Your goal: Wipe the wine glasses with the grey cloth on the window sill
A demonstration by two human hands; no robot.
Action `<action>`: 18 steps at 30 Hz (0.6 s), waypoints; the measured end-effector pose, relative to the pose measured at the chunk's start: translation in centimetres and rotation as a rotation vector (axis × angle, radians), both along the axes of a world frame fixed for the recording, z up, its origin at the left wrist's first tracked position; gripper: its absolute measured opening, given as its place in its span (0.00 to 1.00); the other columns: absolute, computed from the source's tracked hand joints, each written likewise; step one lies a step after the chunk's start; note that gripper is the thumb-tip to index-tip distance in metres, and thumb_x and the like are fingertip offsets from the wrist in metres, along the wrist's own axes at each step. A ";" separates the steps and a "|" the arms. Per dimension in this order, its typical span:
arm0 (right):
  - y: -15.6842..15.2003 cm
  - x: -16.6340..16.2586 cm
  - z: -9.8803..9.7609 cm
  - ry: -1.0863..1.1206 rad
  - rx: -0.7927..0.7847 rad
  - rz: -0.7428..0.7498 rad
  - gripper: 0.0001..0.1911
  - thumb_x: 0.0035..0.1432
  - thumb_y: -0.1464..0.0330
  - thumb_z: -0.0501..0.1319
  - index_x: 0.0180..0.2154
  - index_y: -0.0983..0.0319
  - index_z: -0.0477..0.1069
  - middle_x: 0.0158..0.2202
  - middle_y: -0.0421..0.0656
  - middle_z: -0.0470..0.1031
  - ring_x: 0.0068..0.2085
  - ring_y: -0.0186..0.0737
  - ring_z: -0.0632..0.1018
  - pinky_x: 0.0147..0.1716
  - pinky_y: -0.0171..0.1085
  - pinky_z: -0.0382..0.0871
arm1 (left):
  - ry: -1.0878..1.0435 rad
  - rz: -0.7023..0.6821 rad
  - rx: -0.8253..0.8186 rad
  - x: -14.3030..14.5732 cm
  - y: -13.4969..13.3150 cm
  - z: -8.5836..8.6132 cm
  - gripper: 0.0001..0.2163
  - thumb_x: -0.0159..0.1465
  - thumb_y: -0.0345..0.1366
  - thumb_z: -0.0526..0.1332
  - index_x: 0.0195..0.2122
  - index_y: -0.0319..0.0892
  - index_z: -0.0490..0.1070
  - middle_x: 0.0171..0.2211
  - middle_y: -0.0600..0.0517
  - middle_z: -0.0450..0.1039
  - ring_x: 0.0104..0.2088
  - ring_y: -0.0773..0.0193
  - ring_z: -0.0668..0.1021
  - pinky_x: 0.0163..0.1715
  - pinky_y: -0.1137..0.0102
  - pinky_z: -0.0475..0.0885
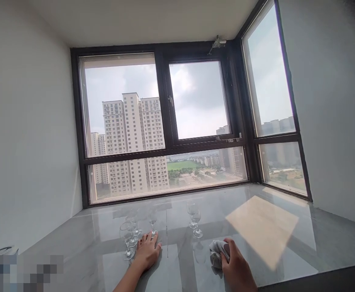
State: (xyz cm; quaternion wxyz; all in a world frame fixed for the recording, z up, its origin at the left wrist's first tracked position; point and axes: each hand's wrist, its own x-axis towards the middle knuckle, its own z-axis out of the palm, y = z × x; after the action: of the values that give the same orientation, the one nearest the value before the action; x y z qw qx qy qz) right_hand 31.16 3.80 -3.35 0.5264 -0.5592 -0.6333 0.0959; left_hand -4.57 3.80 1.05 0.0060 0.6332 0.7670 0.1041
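Note:
My left hand (pixel 148 250) lies low over the sill with its fingers stretched out and the thumb apart. Its fingertips reach the foot of a clear stemmed glass (pixel 152 219). Left of that hand stand several more upright stemmed glasses, the nearest being a wine glass (pixel 126 233). In my right hand (pixel 236 263) is a crumpled grey-white cloth (pixel 216 248), gripped between fingers and thumb. Whether anything is wrapped inside the cloth I cannot tell. Between the hands, farther back, two stemmed glasses (pixel 197 221) stand close together.
The glossy marble-look sill (pixel 180 259) runs to a dark-framed corner window (pixel 165 152). A bright sunlit patch (pixel 264 229) lies on the right of the sill. A white wall (pixel 28 121) rises at the left, and the sill's dark front edge (pixel 323 278) shows at lower right.

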 end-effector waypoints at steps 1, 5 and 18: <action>0.0 0.0 0.0 0.006 0.001 0.002 0.14 0.59 0.61 0.51 0.46 0.54 0.65 0.45 0.48 0.80 0.44 0.49 0.83 0.39 0.41 0.74 | 0.000 0.006 -0.005 0.0 0.0 -0.1 0.30 0.68 0.49 0.49 0.70 0.46 0.60 0.73 0.43 0.54 0.71 0.43 0.56 0.68 0.46 0.49; -0.1 -0.1 0.1 0.011 0.002 -0.002 0.14 0.59 0.61 0.51 0.46 0.54 0.65 0.45 0.48 0.80 0.44 0.50 0.83 0.39 0.42 0.73 | 0.015 0.001 0.053 -0.1 -0.4 -0.2 0.30 0.67 0.47 0.49 0.69 0.46 0.60 0.70 0.41 0.57 0.70 0.46 0.59 0.68 0.50 0.52; -0.2 -0.3 0.2 -0.048 -0.067 -0.004 0.14 0.63 0.66 0.50 0.49 0.56 0.65 0.48 0.48 0.79 0.42 0.46 0.82 0.35 0.38 0.69 | 0.079 0.040 0.017 0.1 -0.3 0.1 0.28 0.69 0.47 0.47 0.68 0.44 0.63 0.71 0.44 0.57 0.70 0.47 0.58 0.69 0.50 0.50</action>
State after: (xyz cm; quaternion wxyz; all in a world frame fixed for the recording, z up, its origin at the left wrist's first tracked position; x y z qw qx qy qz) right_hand 30.88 3.60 -3.12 0.4921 -0.5799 -0.6411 0.1023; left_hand -4.44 3.52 1.15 -0.0316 0.6215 0.7781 0.0854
